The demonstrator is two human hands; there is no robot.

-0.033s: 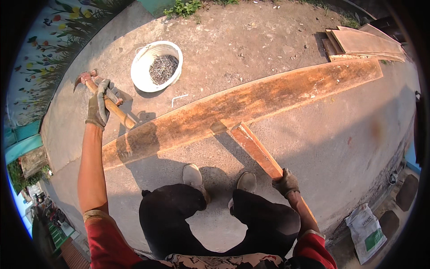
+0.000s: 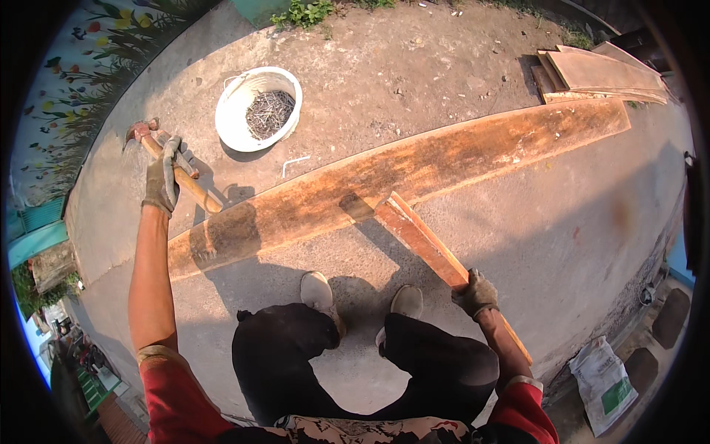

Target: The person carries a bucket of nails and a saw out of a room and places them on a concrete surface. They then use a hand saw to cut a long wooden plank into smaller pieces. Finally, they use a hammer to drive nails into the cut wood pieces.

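In my left hand [image 2: 164, 177], gloved and closed, is a claw hammer [image 2: 194, 189] gripped midway along its wooden handle. Its reddish head points away from me, up and to the left. My gloved right hand [image 2: 477, 294] wraps round a long, narrow piece of wood [image 2: 425, 240], tilted with its far end near the edge of a wide plank. That plank [image 2: 414, 166], brown, stained and long, lies on the ground across my front. The narrow piece's shadow falls on the plank and the concrete. My right fingers partly cover the wood they grip.
A white bucket [image 2: 228, 126] of nails [image 2: 269, 115] stands beyond the plank, with a thin white bent piece [image 2: 296, 160] nearby. Several boards [image 2: 606, 72] are stacked at the far right. A white sack [image 2: 603, 385] lies lower right. A painted wall [image 2: 81, 81] runs along the left.
My right hand and the narrow piece of wood have shifted slightly; its far end is a little higher and its shadow has moved. The hammer has barely moved.
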